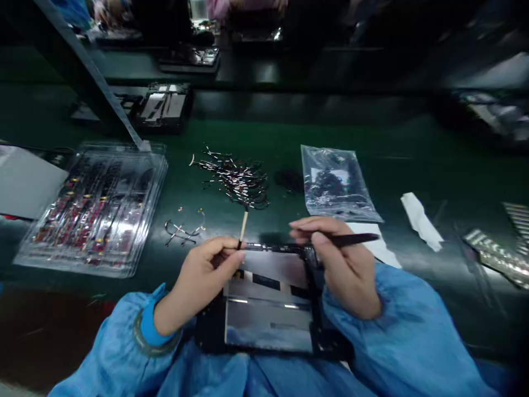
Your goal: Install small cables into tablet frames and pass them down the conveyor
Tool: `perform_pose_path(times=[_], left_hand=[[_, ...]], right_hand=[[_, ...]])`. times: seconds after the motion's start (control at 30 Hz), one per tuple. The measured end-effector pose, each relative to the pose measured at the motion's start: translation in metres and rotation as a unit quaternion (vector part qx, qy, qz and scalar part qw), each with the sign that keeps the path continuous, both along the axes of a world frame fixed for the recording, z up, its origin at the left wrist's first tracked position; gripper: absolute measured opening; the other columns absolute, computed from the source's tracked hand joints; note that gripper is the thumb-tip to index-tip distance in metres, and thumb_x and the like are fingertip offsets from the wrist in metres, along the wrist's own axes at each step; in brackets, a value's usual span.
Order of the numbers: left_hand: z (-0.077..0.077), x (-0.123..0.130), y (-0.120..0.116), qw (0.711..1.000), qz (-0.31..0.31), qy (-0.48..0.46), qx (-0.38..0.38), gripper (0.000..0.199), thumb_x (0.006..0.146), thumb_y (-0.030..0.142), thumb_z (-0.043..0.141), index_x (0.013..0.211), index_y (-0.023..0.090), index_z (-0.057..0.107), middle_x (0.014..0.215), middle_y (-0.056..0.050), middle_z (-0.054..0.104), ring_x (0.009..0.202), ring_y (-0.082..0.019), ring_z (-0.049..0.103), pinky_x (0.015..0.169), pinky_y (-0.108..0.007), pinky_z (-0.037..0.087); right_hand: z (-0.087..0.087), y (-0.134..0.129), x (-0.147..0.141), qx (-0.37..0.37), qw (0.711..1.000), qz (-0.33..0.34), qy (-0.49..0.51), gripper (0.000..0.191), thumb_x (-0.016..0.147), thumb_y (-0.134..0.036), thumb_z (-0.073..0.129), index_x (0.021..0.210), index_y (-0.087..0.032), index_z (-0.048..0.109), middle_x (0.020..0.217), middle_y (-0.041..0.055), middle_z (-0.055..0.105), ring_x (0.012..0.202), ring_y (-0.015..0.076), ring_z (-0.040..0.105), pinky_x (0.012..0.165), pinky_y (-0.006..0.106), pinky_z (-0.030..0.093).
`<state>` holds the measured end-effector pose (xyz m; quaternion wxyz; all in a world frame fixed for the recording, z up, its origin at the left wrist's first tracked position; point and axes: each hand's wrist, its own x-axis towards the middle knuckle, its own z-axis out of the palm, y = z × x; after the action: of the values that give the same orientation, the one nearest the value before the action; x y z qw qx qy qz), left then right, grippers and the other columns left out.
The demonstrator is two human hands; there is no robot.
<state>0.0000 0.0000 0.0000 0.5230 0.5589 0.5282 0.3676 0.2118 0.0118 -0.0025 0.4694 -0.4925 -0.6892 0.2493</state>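
Note:
An opened tablet-like device (pixel 268 325) with a black frame and silver panels lies in front of me, against my blue gown. My left hand (pixel 206 270) is over its upper left corner, thumb and forefinger pinching a thin pale strip (pixel 243 225) with dark ends that points away from me. Above the upper right corner, my right hand (pixel 345 262) grips a slim black pen-shaped tool (pixel 355 239); its working tip is blurred. Past the strip lies a heap of small dark cables (pixel 239 179). A few loose cables (pixel 182 231) lie left of it.
Stacked clear plastic trays (pixel 95 209) with small parts stand left, beside a white box (pixel 28 182). A clear bag (pixel 339 184) of dark parts lies beyond my right hand. White paper (pixel 420 220) and metallic strips (pixel 500 256) are rightward. A metal post (pixel 95 71) slants at upper left.

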Motion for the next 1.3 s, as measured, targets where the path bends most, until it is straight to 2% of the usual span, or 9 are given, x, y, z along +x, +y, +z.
perform_pose_path(times=[0.17,0.4,0.5,0.6,0.67,0.73,0.87,1.13,1.3], left_hand=[[-0.003,0.009,-0.005,0.994,-0.059,0.035,0.08,0.01,0.085,0.02,0.055,0.09,0.017,0.064,0.071,0.001,0.063,0.062,-0.01,0.057,0.059,-0.019,0.045],[-0.001,0.011,-0.012,0.955,-0.086,0.196,0.205,0.02,0.09,0.017,0.044,0.083,0.017,0.063,0.073,-0.002,0.058,0.067,-0.013,0.052,0.061,-0.023,0.04],[0.001,0.008,-0.009,0.982,-0.08,0.118,0.125,0.019,0.089,0.021,0.048,0.084,0.018,0.066,0.073,-0.002,0.059,0.067,-0.012,0.054,0.061,-0.023,0.042],[0.004,0.004,-0.005,0.996,-0.062,-0.054,-0.027,0.017,0.085,0.029,0.057,0.083,0.017,0.07,0.094,-0.006,0.064,0.064,-0.01,0.056,0.055,-0.021,0.044],[0.006,0.004,-0.004,0.983,-0.061,-0.138,-0.106,0.021,0.083,0.032,0.061,0.074,0.016,0.07,0.111,-0.008,0.062,0.07,-0.011,0.058,0.053,-0.02,0.045],[0.007,0.007,-0.005,0.966,-0.065,-0.196,-0.153,0.022,0.082,0.033,0.063,0.071,0.016,0.072,0.108,-0.008,0.065,0.077,-0.012,0.058,0.056,-0.018,0.046],[0.009,0.015,-0.007,0.932,-0.053,-0.295,-0.204,0.017,0.078,0.032,0.069,0.085,0.018,0.075,0.077,-0.004,0.069,0.068,-0.009,0.057,0.063,-0.018,0.046],[0.002,0.013,-0.008,0.877,-0.057,-0.374,-0.298,0.019,0.076,0.031,0.072,0.088,0.016,0.074,0.079,-0.005,0.072,0.071,-0.011,0.063,0.067,-0.02,0.049],[0.004,0.015,-0.008,0.9,-0.031,-0.353,-0.255,0.02,0.074,0.031,0.074,0.087,0.016,0.075,0.079,-0.004,0.072,0.074,-0.009,0.063,0.075,-0.018,0.048]], right_hand=[[0.005,-0.01,-0.022,0.134,0.959,0.111,-0.222,0.02,0.092,-0.015,0.046,0.106,-0.012,0.059,0.096,0.0089,0.069,0.088,0.0183,0.065,0.077,0.027,0.053],[0.006,-0.017,-0.035,0.253,0.891,0.089,-0.366,0.027,0.093,-0.011,0.039,0.095,-0.003,0.064,0.08,0.0129,0.07,0.064,0.019,0.064,0.054,0.029,0.046],[0.01,-0.017,-0.027,0.196,0.931,0.039,-0.306,0.023,0.092,-0.016,0.043,0.081,-0.013,0.063,0.071,0.0063,0.067,0.06,0.0148,0.061,0.055,0.025,0.044],[0.013,-0.019,-0.017,0.114,0.972,-0.036,-0.203,0.013,0.086,-0.016,0.052,0.075,-0.018,0.059,0.066,0.0009,0.063,0.057,0.0112,0.058,0.055,0.021,0.043],[0.013,-0.022,-0.016,0.086,0.983,-0.02,-0.164,0.013,0.085,-0.015,0.052,0.074,-0.019,0.058,0.065,-0.0007,0.061,0.055,0.01,0.056,0.053,0.02,0.043],[0.011,-0.023,-0.017,0.073,0.984,0.049,-0.153,0.015,0.086,-0.016,0.051,0.073,-0.019,0.058,0.064,-0.0003,0.061,0.057,0.0103,0.056,0.054,0.02,0.043],[0.007,-0.022,-0.022,0.072,0.979,0.103,-0.159,0.014,0.086,-0.016,0.053,0.074,-0.018,0.06,0.066,0.0016,0.062,0.059,0.0118,0.058,0.056,0.021,0.043],[0.003,-0.025,-0.024,0.044,0.982,0.128,-0.133,0.008,0.079,-0.012,0.058,0.076,-0.018,0.061,0.067,0.0012,0.063,0.061,0.012,0.058,0.057,0.021,0.044],[0.005,-0.02,-0.022,-0.134,0.984,0.11,-0.028,0.014,0.083,-0.026,0.056,0.076,-0.019,0.066,0.066,0.0012,0.064,0.062,0.0141,0.059,0.059,0.025,0.044]])
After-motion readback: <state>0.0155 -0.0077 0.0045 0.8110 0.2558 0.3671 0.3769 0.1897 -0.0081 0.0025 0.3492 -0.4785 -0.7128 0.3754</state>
